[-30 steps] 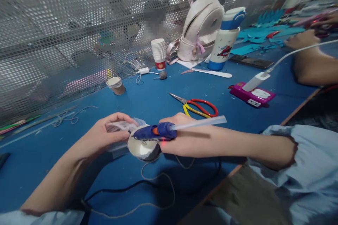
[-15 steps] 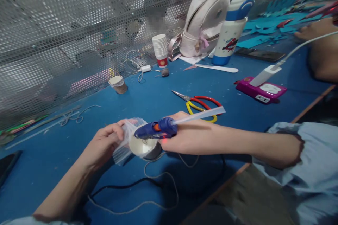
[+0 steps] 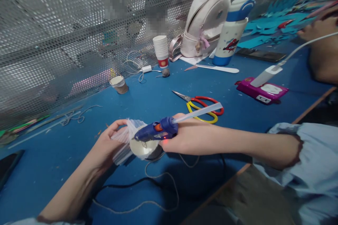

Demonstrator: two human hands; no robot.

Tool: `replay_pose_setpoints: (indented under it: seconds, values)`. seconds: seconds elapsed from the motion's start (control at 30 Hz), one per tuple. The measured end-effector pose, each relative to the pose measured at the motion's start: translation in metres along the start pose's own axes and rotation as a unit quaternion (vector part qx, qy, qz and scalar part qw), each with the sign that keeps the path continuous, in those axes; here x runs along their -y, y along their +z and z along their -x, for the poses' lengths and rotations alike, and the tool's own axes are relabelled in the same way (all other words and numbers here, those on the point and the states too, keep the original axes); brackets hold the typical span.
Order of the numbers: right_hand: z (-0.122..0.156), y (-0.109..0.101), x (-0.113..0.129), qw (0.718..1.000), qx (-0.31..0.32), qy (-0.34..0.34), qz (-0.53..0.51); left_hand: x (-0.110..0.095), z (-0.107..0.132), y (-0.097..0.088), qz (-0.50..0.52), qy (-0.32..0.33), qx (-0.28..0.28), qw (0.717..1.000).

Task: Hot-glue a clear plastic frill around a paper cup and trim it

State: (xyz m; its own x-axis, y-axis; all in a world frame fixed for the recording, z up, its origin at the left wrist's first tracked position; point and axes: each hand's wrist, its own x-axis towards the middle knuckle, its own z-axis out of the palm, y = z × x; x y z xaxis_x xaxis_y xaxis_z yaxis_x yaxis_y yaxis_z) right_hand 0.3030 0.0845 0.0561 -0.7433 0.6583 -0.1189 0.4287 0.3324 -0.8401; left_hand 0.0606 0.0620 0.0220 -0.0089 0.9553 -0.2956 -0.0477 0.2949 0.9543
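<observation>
My right hand (image 3: 188,136) is wrapped round a blue glue gun (image 3: 155,130), whose small red light is lit. A translucent glue stick (image 3: 199,112) juts from its back end. The nozzle sits over the near-left rim of a round cup (image 3: 138,147) with a pale inside. White sheer plastic or fabric (image 3: 124,144) gathers along the cup's left side. My left hand (image 3: 108,144) pinches this sheer material, its fingertips partly hidden behind the folds. A grey string (image 3: 148,202) and a black cable (image 3: 126,184) trail on the blue table below the cup.
Behind my right hand lie red-and-yellow-handled scissors (image 3: 200,107). Farther back stand a small covered cup (image 3: 120,84), stacked paper cups (image 3: 161,51), a backpack (image 3: 203,24) and a bottle (image 3: 229,38). A purple power adapter (image 3: 264,91) is at right, near another person's hand (image 3: 320,31).
My left fingers have shifted on the sheer material, spreading and bunching it closer to the cup. The glue stick's back end has swung slightly; the nozzle stays over the cup.
</observation>
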Motion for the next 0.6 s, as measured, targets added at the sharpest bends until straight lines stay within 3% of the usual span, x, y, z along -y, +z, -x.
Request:
replay_pose_setpoints:
  seconds: [0.17, 0.33, 0.6]
  values:
    - [0.003, -0.005, 0.008, 1.000, 0.004, 0.009, 0.008, 0.000, 0.004, 0.006, -0.014, -0.009, -0.019, 1.000]
    - [0.003, -0.002, 0.011, 0.999, 0.000, 0.036, 0.010, 0.002, 0.000, -0.001, -0.011, -0.006, -0.004, 1.000]
    - [0.007, 0.003, 0.020, 0.989, -0.036, -0.004, 0.144, -0.001, 0.003, 0.004, -0.002, -0.001, -0.013, 1.000]
